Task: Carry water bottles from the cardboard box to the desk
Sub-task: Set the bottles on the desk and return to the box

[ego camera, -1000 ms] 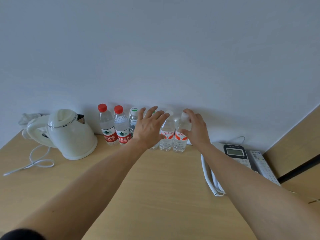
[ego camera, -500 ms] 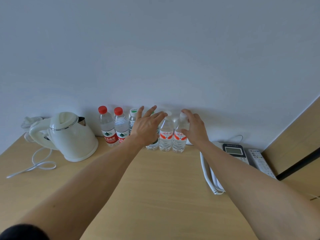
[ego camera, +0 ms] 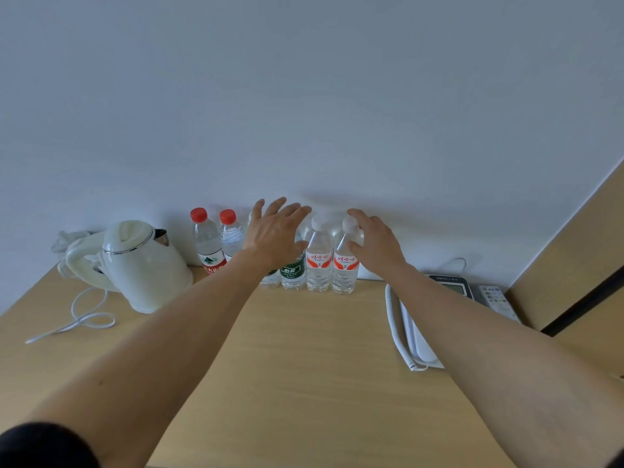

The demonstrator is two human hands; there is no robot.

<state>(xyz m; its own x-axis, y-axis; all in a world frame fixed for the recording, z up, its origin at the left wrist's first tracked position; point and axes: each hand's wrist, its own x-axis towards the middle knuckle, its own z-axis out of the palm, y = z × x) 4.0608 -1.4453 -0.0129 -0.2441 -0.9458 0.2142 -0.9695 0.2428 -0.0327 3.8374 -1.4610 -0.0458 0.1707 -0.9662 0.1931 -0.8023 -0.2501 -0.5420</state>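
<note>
Both grips are apart: left hand [ego camera: 275, 236] spread over the bottles [ego camera: 318, 261], right hand [ego camera: 376, 246] relaxed at their 3 o'clock. The right has let go of the end bottle's cap since a moment ago. Bottles stand on the bench [ego camera: 304, 366].

Two bare forearms in view, no gloves. Left hand [ego camera: 275, 236] and right hand [ego camera: 376, 246]: no rings, watch or wristbands visible on the sides facing the camera. Left arm has a black sleeve [ego camera: 47, 445] ending around the elbow at the bottom-left corner; plain fabric, no visible print or seams. A sliver of dark fabric [ego camera: 616, 459] sits at the bottom-right corner by the right arm, too little showing to tell what it is.
</note>
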